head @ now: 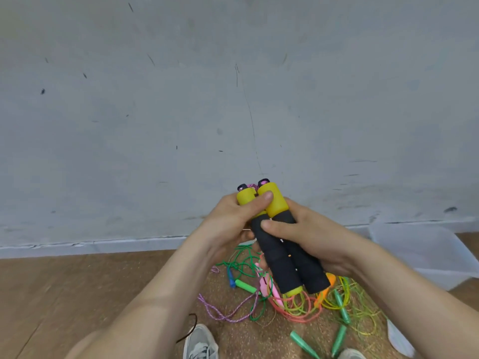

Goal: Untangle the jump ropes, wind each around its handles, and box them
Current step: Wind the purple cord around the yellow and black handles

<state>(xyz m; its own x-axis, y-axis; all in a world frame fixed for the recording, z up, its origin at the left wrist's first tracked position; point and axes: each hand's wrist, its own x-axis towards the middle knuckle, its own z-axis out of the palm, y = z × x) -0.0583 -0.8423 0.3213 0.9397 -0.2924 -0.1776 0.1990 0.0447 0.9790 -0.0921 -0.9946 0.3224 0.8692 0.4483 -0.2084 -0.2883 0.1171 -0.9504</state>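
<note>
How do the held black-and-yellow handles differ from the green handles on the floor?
The black-and-yellow handles are thick; the green handles are slim, tapered. The black-and-yellow handles are paired, gripped by left hand and right hand; the green handles lie apart on the floor.

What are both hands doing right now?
Left hand: grips the black-and-yellow handles near their yellow ends.
Right hand: grips the same handles' black foam.

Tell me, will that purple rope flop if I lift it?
Probably floppy: the purple rope lies in loose wavy loops on the floor. It looks thin and braided, so it is likely light. It may tug the tangle along, since one end runs into it.
</note>
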